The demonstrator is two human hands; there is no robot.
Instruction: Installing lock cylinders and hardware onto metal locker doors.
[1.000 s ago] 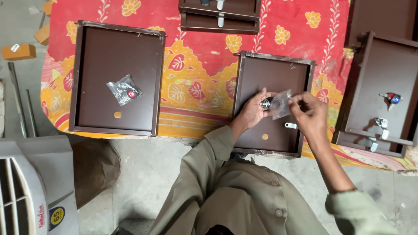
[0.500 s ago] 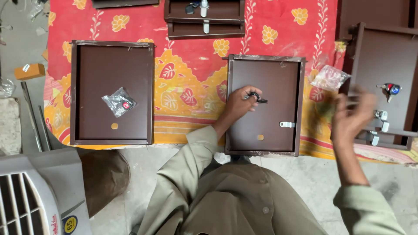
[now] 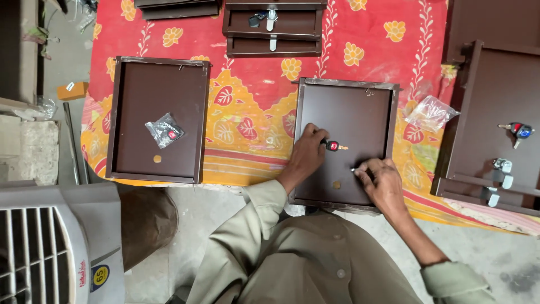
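While the left hand (image 3: 306, 153) pinches a red-headed key (image 3: 333, 146), its brass blade pointing right with the long axis running left-right, the right hand (image 3: 383, 181) has its grip curled round a small silvery metal piece (image 3: 354, 169), just near-right of the key. Both rest on a flat, matte brown metal panel (image 3: 360, 112) with raised edges. Crinkly clear plastic bag (image 3: 430, 112) lies right, on the floral red cloth (image 3: 253, 84).

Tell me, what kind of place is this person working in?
Probably a small workshop where metal cabinet doors get their locks fitted. Several brown door panels lie on a patterned red cloth over a bare concrete floor, with keys and bagged lock parts on them.
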